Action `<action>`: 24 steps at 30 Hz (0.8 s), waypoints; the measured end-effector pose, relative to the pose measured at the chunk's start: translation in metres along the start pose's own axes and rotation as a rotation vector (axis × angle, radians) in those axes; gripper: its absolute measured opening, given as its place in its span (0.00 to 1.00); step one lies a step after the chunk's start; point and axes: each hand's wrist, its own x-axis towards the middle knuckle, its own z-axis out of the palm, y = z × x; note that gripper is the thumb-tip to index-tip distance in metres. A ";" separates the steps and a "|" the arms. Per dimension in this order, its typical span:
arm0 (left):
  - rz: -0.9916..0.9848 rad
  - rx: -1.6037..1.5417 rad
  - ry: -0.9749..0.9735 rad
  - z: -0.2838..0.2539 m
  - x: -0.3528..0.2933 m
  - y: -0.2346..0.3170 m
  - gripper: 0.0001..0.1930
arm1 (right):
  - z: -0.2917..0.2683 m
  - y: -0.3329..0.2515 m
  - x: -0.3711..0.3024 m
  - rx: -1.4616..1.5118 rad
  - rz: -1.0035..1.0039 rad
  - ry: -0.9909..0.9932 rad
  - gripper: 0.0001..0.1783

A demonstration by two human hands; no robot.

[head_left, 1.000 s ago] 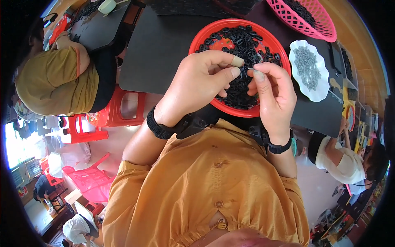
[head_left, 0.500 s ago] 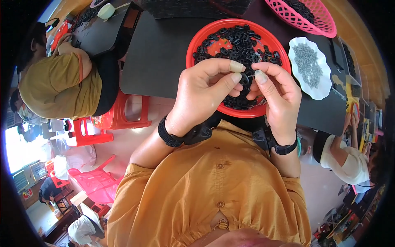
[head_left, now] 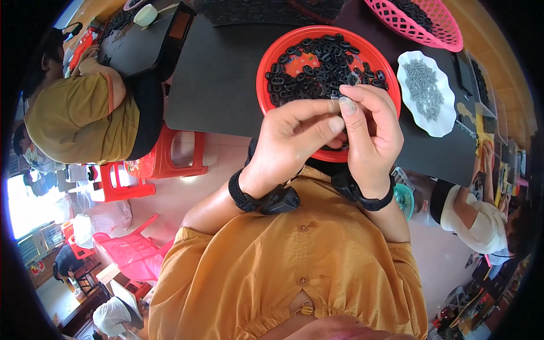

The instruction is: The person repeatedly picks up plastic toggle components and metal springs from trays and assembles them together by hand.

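Note:
A round red tray (head_left: 272, 56) holding several small black ring-shaped parts (head_left: 317, 65) sits on the dark table (head_left: 221, 79) in front of me. My left hand (head_left: 294, 139) and my right hand (head_left: 368, 133) meet over the near rim of the tray. Their fingertips pinch together on one small part (head_left: 335, 97), which is mostly hidden between the fingers. Both wrists wear black bands. My orange shirt fills the lower part of the view.
A white scalloped dish (head_left: 428, 90) of small grey metal pieces lies right of the tray, a pink mesh basket (head_left: 430, 25) behind it. A person in a mustard shirt (head_left: 79, 113) sits at left by red stools (head_left: 170, 158). Another person (head_left: 476, 215) sits at right.
Both hands have drawn slightly toward me and closer together, the fingertips now pinching at the tray's near side. The tray stays put.

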 end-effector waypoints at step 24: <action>0.084 0.018 0.090 -0.007 -0.002 0.001 0.10 | -0.017 -0.014 0.005 0.360 0.378 -0.171 0.10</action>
